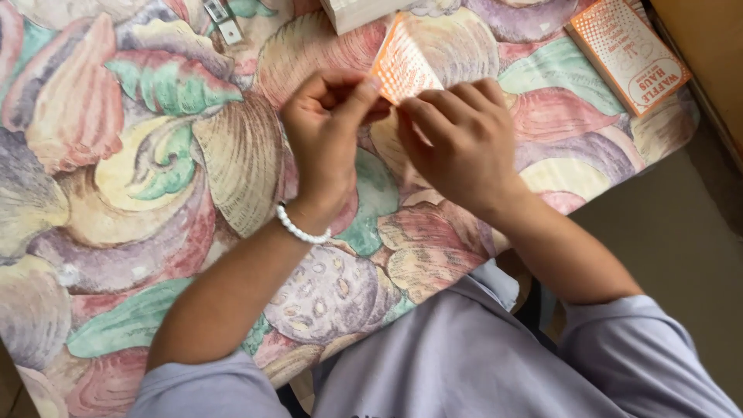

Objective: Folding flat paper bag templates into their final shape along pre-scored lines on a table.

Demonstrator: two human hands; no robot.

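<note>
Item: one thin orange-and-white dotted paper piece, flat and roughly rectangular (402,66), held above the table (155,193), which is covered in a cloth printed with large shells in pink, green, cream and purple. The left hand (329,135), with a white bead bracelet (300,229) at the wrist, has its grip closed on the piece's lower left edge, thumb and forefinger pinched together over it. The right hand (457,139) has its grip closed likewise, fingers (441,104) curled over the lower right edge; whether the thumb beneath bears on the paper cannot be told, as the fingers hide it. Position of the piece relative to the grips: it rises up and away from both, toward the far side of the table, its lower end hidden between the fingertips. Long axis: it runs away from the person, leaning slightly right at the far end. Both hands touch it, the two grips just beside each other at the same end; neither is clearly nearer. Also present: a flat orange dotted packet with a white label (627,50) lying well apart at the far right corner of the table; a pale cream box (360,11) at the far edge, just beyond the held piece; a small grey and white tag (223,19) at the far left. The person's lilac sleeves and lap (464,356) fill the near edge.
</note>
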